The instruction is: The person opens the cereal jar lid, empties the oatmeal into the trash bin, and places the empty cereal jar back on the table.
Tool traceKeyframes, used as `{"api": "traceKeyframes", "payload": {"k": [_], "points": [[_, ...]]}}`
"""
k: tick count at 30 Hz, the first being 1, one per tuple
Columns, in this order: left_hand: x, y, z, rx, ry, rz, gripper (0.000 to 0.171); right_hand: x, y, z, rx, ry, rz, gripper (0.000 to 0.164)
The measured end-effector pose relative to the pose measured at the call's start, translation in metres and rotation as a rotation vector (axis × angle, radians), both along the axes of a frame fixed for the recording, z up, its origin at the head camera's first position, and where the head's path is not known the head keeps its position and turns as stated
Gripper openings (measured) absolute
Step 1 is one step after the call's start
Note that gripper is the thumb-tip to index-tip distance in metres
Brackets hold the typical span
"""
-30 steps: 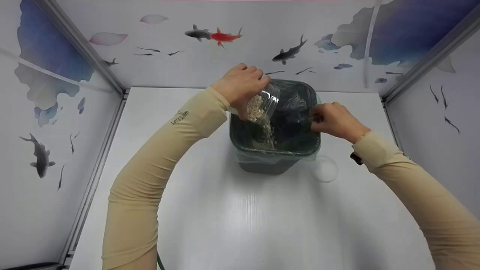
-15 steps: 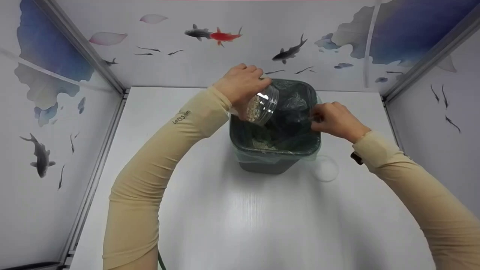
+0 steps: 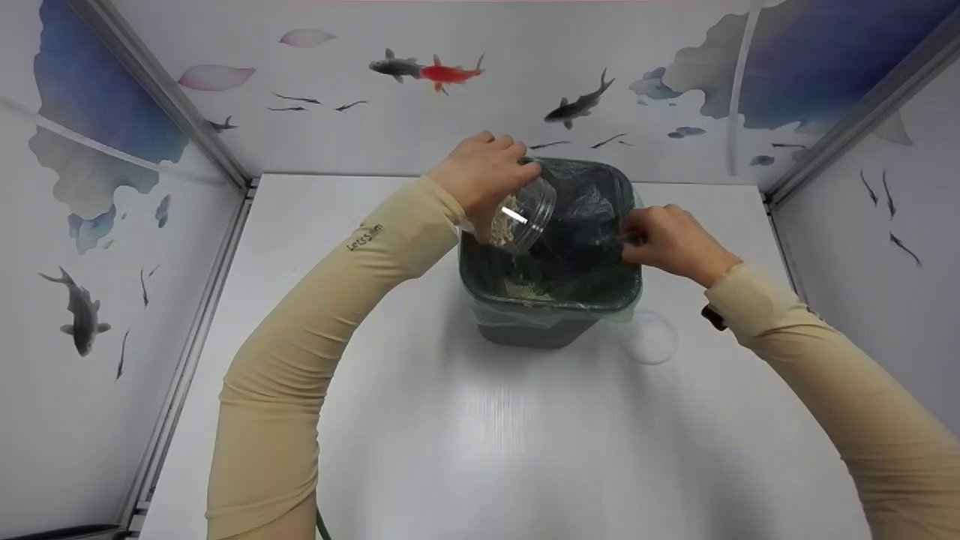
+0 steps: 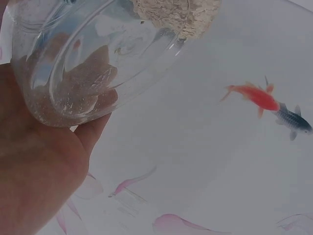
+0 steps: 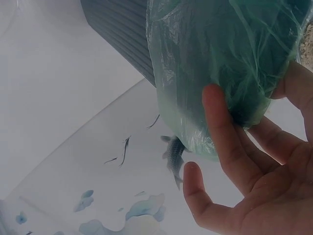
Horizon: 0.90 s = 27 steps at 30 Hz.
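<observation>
My left hand grips a clear plastic jar, tipped on its side with its mouth over the bin. Pale flakes, like oats, still lie inside the jar. Below it stands a grey bin, lined with a thin green plastic bag folded over the rim. A small heap of flakes shows inside the liner near the front. At the bin's right side, my right hand pinches the liner's edge between thumb and finger; its other fingers lie loose against the bag.
A clear ring-shaped piece, perhaps a lid, lies on the white table right of the bin. White panels printed with fish enclose the back and sides. A green cord shows by the left sleeve.
The thick stream of flakes falling from the jar one second ago has thinned out. The left hand has shifted only slightly with the jar; the right hand stays at the bin's edge.
</observation>
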<state>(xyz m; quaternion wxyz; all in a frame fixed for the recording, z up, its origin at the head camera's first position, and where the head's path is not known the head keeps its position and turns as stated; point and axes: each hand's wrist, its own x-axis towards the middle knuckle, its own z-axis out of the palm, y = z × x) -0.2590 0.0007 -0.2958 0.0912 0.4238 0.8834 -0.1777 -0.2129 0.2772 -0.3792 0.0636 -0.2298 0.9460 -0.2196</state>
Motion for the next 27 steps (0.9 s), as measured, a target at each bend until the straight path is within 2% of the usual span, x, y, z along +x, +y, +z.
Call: {"api": "traceKeyframes", "payload": {"k": [4,10,19,27], "points": [[-0.0002,0.0008,0.001,-0.009,-0.001,0.006,0.097,0.0001,0.0007,0.001,-0.006,0.012,0.015,0.015],[0.0006,0.0011,0.0038,-0.009,0.004,0.006,0.102,-0.0015,0.0009,-0.0014,0.003,0.005,-0.014,0.015],[0.003,-0.0011,0.0071,0.007,0.015,0.008,0.1,-0.0018,-0.0008,-0.0017,0.012,-0.006,-0.019,0.014],[0.0055,-0.0015,0.0084,-0.001,0.016,0.009,0.102,-0.0008,-0.0013,-0.0015,0.022,0.013,-0.003,0.01]]}}
